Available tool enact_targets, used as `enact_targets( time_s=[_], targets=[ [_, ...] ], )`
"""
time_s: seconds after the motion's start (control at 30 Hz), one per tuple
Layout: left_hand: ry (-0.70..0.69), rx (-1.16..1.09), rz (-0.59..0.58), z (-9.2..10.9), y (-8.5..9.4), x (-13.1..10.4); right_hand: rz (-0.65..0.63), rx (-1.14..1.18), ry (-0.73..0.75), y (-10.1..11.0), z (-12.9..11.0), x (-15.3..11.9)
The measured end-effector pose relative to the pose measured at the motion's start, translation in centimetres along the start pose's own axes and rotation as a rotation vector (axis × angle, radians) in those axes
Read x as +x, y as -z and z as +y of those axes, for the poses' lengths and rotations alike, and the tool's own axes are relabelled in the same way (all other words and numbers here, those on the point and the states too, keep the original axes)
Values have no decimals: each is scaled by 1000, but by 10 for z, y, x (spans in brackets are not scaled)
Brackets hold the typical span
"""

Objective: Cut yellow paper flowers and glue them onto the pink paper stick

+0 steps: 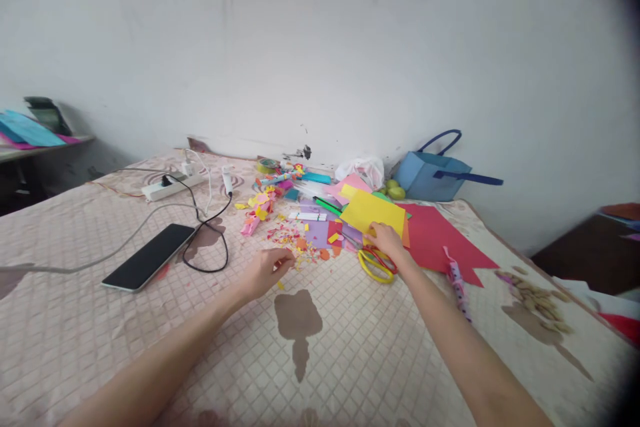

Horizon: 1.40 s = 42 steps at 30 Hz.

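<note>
My right hand [387, 241] is closed at the lower edge of a yellow sheet of paper [376, 210], its fingers bent over the edge. Just below that hand lie yellow-handled scissors [373, 268], with a red-orange handle [381, 257] beside them. My left hand [270, 272] is low over the cloth with its fingers curled together; whether anything small is between them is hidden. Small paper scraps [300, 247] lie scattered beyond its fingertips. Purple paper [320, 235] is under some of the scraps, and a large red sheet [440, 237] spreads right of the yellow one.
A black-screened phone or tablet [150, 257] and a power strip [173, 188] with cables are at the left. Markers [307, 216] lie mid-table. A blue bag [430, 175] stands at the back right, with peanuts [540, 300] and a wrapped paper piece [456, 283] nearer.
</note>
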<state>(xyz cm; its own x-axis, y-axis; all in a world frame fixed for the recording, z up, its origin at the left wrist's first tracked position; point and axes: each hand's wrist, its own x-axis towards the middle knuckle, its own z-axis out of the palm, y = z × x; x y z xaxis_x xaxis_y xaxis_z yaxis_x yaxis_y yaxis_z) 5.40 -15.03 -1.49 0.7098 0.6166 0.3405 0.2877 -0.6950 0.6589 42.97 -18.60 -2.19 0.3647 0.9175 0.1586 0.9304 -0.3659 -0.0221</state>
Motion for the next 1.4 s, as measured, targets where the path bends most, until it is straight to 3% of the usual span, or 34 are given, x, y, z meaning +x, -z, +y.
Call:
enact_targets(
  time_s=[0.3,0.9,1.07,1.27,1.4],
  targets=[
    [7,18,-36,-2,-10,-2,20,-15,-127,-3,-11,3],
    [-74,51,-36,4,-12,-5,57,-46,22,-5,-23,0],
    [-80,92,-45,3,-12,-4,113,-8,-2,-6,-13,2],
    [-47,-49,-57,15,-2,-18,292,67,-111,10,13,-5],
    [-25,-122,-191,20,2,-34,379,144,-100,24,30,-15]
  ],
)
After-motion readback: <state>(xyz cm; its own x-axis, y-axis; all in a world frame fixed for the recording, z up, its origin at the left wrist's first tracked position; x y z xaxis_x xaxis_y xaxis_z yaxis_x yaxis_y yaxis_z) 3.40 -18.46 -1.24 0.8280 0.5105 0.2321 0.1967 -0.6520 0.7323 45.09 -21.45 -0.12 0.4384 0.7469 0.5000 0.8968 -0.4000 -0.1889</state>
